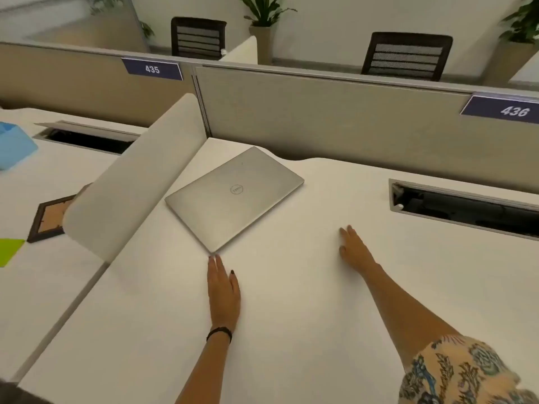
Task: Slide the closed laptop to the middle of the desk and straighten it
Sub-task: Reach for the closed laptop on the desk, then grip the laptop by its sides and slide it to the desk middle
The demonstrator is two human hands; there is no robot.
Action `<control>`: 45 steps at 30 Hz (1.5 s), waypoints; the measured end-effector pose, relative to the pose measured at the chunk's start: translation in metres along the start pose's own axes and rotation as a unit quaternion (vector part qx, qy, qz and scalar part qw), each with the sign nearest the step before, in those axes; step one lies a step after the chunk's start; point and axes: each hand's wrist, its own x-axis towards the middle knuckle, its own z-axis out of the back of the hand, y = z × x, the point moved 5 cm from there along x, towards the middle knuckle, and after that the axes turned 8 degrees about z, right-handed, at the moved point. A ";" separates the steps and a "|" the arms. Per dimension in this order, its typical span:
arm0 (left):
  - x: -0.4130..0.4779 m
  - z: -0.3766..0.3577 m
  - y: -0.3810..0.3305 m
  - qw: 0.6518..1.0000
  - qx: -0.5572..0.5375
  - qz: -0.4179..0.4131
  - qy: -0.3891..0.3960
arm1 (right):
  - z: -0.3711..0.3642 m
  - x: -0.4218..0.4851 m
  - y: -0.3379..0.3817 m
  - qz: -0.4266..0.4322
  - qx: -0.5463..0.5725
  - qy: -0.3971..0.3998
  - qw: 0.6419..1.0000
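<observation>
A closed silver laptop [234,196] lies askew on the white desk [291,316], in the far left corner, turned about 45 degrees, close to the white side divider [137,182]. My left hand [223,290] rests flat on the desk, fingers stretched out, its fingertips just short of the laptop's near corner. To the right of the laptop, my right hand [354,247] lies flat and open on the desk, a hand's width from the lid. Neither hand holds anything.
A grey partition [335,112] labelled 436 closes the back of the desk. An open cable slot [463,204] sits at the back right. On the neighbouring desk to the left lie a picture frame [49,218], a green sheet [8,250] and a blue object [14,147].
</observation>
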 end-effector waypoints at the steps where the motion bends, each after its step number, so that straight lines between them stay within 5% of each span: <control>1: 0.011 0.003 0.000 0.999 -0.003 0.011 -0.032 | 0.001 0.009 0.004 -0.006 0.024 -0.008 1.000; 15: 0.129 0.037 0.011 0.959 -0.101 0.232 -0.126 | 0.023 0.152 0.079 0.035 0.103 0.003 0.994; 24: 0.162 0.048 0.031 0.949 -0.196 0.248 -0.010 | 0.026 0.228 0.091 -0.113 0.288 -0.073 0.948; 33: 0.188 0.046 0.050 0.916 -0.261 0.306 0.009 | 0.025 0.260 0.086 -0.119 0.153 -0.086 0.977; 41: 0.177 0.029 0.032 0.890 -0.307 0.319 -0.110 | 0.010 0.235 0.079 -0.083 0.296 -0.179 0.934; 45: 0.172 0.030 0.035 0.892 -0.329 0.292 -0.104 | 0.004 0.215 0.068 -0.080 0.344 -0.189 0.916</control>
